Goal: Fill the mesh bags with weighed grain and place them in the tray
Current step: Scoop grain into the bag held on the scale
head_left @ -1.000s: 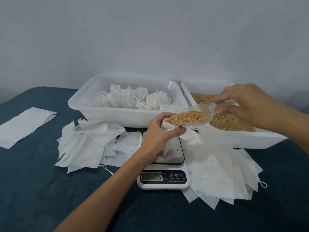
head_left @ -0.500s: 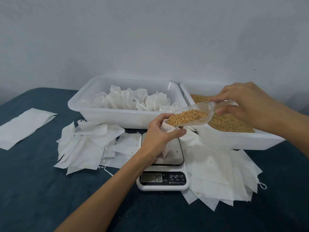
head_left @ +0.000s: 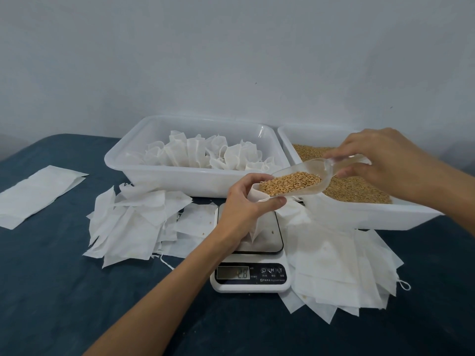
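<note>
While the left hand (head_left: 244,204) curls its fingers and thumb round the open mouth of a white mesh bag (head_left: 257,222), the bag hangs down so that its lower end rests on the steel plate of the kitchen scale (head_left: 253,253), whose display reads 2.8. A clear plastic scoop (head_left: 305,176), heaped with golden grain (head_left: 290,185), lies with its lip at the bag's mouth, and the right hand (head_left: 380,163) pinches the scoop's handle between thumb and fingertips above the grain tub (head_left: 365,211), a white bin of loose grain on the right. Just left of that tub stands the white tray (head_left: 180,178), which holds a row of filled, gathered bags (head_left: 205,155) along its middle. Flat empty bags lie in two heaps on the dark blue tablecloth (head_left: 51,291): the left heap (head_left: 133,227) beside the scale and in front of the tray, the right heap (head_left: 341,265) fanned out in front of the grain tub. A separate stack of white sheets (head_left: 36,194) lies well apart at the far left. A pale wall (head_left: 231,60) rises behind.
</note>
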{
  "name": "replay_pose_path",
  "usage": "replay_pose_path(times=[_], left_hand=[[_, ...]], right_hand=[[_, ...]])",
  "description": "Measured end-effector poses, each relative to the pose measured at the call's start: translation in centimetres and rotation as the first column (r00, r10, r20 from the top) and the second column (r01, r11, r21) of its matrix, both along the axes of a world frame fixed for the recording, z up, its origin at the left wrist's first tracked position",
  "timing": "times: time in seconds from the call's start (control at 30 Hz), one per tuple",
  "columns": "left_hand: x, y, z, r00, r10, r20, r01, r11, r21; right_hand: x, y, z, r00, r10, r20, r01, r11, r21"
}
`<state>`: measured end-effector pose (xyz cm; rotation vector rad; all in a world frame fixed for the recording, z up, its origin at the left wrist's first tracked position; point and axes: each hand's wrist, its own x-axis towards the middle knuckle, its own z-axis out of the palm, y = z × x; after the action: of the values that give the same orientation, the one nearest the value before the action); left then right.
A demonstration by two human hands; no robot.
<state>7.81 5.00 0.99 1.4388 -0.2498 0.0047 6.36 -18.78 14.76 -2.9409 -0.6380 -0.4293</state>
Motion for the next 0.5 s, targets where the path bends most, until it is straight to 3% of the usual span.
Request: replay_pose_path(times=[0.5], left_hand=[[-0.05, 0.03, -0.01, 1.0, 0.012, 0.01, -0.013, 0.999, 0.031]], right_hand=[[-0.09, -0.05, -0.28, 0.999, -0.019, -0.037, 0.02, 0.999, 0.03]])
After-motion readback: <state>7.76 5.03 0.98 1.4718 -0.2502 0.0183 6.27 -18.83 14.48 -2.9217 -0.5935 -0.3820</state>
